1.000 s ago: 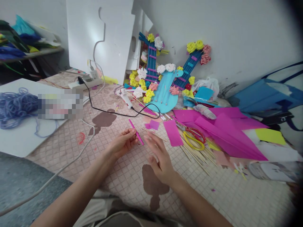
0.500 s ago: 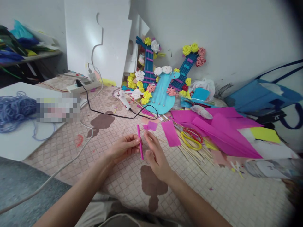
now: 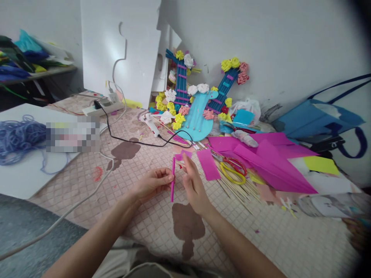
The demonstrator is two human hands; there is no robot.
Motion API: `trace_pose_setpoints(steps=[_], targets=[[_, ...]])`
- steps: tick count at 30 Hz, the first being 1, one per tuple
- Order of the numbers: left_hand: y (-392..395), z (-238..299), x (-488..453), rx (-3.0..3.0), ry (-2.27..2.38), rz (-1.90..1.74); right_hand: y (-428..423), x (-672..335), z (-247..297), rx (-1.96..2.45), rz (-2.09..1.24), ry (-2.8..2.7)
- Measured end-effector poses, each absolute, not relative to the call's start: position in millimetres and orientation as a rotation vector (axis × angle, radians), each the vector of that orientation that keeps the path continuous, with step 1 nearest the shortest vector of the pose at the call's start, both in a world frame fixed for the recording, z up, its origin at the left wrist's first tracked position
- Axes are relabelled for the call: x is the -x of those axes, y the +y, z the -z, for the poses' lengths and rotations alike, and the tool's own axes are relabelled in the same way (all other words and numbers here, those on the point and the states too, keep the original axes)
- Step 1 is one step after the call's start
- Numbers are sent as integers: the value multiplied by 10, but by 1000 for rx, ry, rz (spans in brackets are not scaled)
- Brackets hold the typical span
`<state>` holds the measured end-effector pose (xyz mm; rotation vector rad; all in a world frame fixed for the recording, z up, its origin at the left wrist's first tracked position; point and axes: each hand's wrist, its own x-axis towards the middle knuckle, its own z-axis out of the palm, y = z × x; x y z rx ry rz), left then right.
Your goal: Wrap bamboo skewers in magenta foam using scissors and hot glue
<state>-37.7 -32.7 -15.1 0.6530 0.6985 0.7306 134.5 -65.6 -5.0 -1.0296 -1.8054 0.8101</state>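
A thin magenta stick (image 3: 172, 189), perhaps a paper roll, stands nearly upright in the pinched fingers of my left hand (image 3: 153, 181). Just right of it, my right hand (image 3: 194, 189) is held apart from the stick, its fingers stretched out and nothing in them. Beyond the right hand lie a small piece of purple paper (image 3: 180, 156) and a magenta paper rectangle (image 3: 208, 165). Scissors with a yellow handle (image 3: 233, 177) and a red handle (image 3: 239, 165) rest on a bundle of thin wooden sticks (image 3: 242, 194).
A white glue gun (image 3: 151, 125) trails a black cord across the table to a power strip (image 3: 104, 108). Paper-flower decorations (image 3: 197, 112) lean at the wall. Magenta sheets (image 3: 269, 166) and a blue bag (image 3: 321, 116) are to the right, blue yarn (image 3: 20, 137) to the left.
The stick has turned from leaning left at its top to almost vertical and dropped slightly. My right hand has shifted a little right, away from it.
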Motion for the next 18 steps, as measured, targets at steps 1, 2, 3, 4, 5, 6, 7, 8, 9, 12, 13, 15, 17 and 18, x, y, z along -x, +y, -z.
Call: trace_pose_setpoints(steps=[1, 2, 3, 4, 5, 6, 7, 8, 9, 12, 13, 15, 17, 18], targets=[[-329, 148, 377, -655, 698, -723, -654, -1344, 47, 1027, -829, -1826], [-330, 146, 376, -656, 697, -717, -654, -1341, 44, 1009, -856, -1866], [-333, 144, 376, -657, 697, -713, -654, -1336, 40, 983, -886, -1894], [-336, 143, 376, -658, 698, -712, -654, -1329, 38, 966, -913, -1877], [-341, 142, 376, -657, 701, -712, -652, -1321, 40, 976, -936, -1805], [-347, 140, 375, -660, 705, -714, -647, -1313, 45, 1016, -961, -1692], [-354, 137, 374, -671, 712, -718, -638, -1305, 54, 1070, -1003, -1566], [-361, 132, 372, -691, 721, -722, -626, -1300, 67, 1120, -1062, -1447], [-368, 125, 370, -723, 730, -726, -613, -1295, 80, 1160, -1135, -1351], [-383, 88, 366, -855, 760, -732, -573, -1284, 115, 1176, -1341, -1188], [-385, 72, 366, -897, 775, -728, -564, -1278, 121, 1151, -1398, -1145], [-391, 38, 365, -967, 815, -724, -554, -1255, 124, 1092, -1501, -1082], [-400, 8, 361, -1031, 863, -739, -556, -1222, 118, 1026, -1606, -1022], [-407, -4, 356, -1064, 889, -759, -559, -1204, 112, 1003, -1639, -996]])
